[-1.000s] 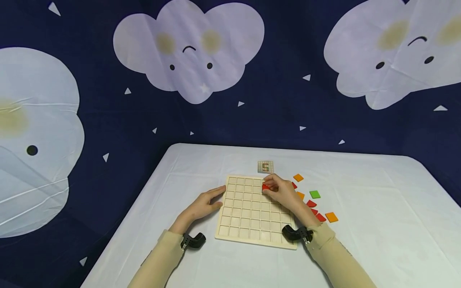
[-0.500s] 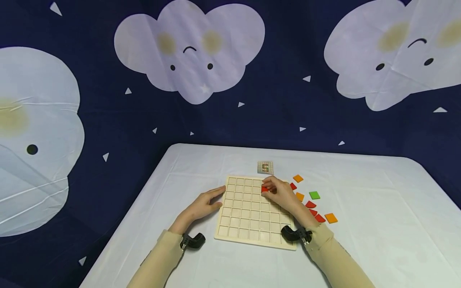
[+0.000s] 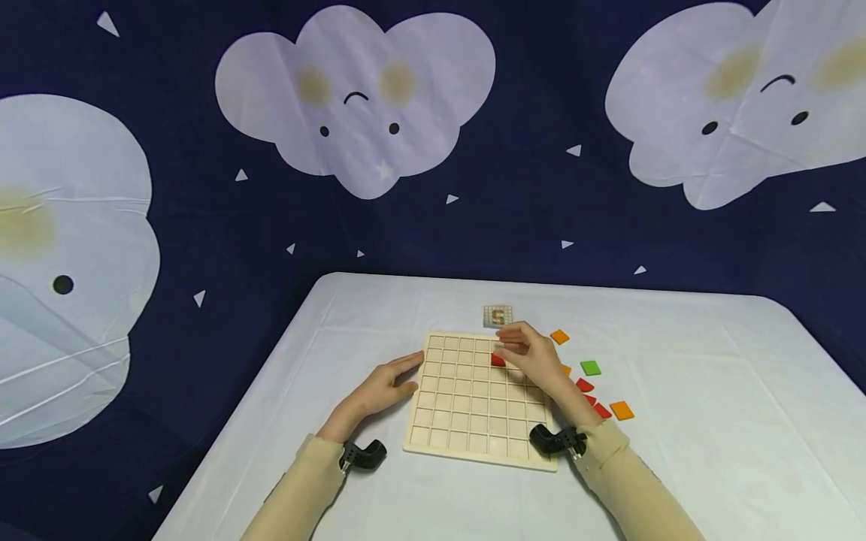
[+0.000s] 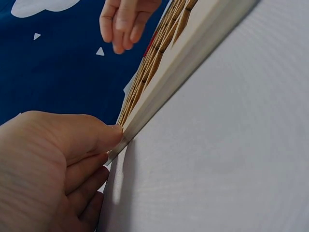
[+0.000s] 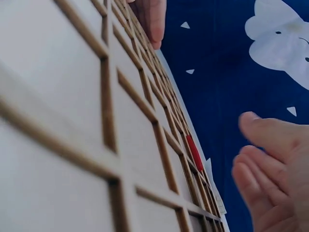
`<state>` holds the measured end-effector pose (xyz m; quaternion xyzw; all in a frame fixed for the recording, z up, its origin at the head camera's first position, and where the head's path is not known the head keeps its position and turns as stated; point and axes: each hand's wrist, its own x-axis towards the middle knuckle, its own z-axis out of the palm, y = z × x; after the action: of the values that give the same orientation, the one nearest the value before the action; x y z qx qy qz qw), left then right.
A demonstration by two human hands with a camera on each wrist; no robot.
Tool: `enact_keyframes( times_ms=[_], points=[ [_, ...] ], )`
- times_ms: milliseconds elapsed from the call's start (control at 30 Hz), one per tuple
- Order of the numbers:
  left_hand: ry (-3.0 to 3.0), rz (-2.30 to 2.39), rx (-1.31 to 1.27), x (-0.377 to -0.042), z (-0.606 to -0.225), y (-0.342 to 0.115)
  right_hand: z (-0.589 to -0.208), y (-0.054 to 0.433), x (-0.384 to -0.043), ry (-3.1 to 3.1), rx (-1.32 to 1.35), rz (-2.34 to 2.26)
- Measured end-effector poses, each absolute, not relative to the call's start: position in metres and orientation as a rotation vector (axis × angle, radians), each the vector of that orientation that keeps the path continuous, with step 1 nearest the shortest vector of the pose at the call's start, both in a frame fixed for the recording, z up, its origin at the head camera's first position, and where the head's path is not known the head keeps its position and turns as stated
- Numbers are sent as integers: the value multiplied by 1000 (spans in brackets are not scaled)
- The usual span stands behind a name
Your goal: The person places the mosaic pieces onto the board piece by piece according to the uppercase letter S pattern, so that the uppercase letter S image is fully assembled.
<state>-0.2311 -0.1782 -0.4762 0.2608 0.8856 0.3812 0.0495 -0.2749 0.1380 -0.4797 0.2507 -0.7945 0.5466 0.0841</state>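
A pale wooden grid board [image 3: 452, 397] lies on the white table. In one of its cells near the far edge sits a red piece [image 3: 498, 361], also visible as a red strip [image 5: 194, 153] in the right wrist view. Just above that piece my right hand [image 3: 534, 362] hovers with nothing between thumb and fingers; the right wrist view shows a gap between the hand and the board. My left hand [image 3: 380, 385] rests at the board's left edge, its thumb [image 4: 104, 136] touching the side wall and its fingers loosely extended.
Behind the board lies a small card [image 3: 498, 315] with a grid pattern. Right of the board are a green tile [image 3: 591, 367], orange tiles [image 3: 622, 410] and several red rounded pieces [image 3: 585, 385]. A dark cloth with clouds [image 3: 358, 98] hangs behind the table.
My right hand has let go of the red piece and lifted slightly away, leaving the piece in a board cell. The left hand has stayed at the board's edge.
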Motion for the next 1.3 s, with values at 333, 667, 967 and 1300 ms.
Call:
enact_keyframes(
  times_ms=[333,667,967,1300],
  points=[
    [2697,1168,803,-231,-476,-177,-473,154,-279,-2340,597,1757],
    [2724,1211,741,-231,-477,-174,-455,181,-275,-2255,460,1732],
    [2693,1316,675,-230,-479,-174,-447,199,-273,-2172,253,1749],
    [2676,1339,674,-231,-480,-174,-476,211,-290,-2147,48,1764]
  ],
)
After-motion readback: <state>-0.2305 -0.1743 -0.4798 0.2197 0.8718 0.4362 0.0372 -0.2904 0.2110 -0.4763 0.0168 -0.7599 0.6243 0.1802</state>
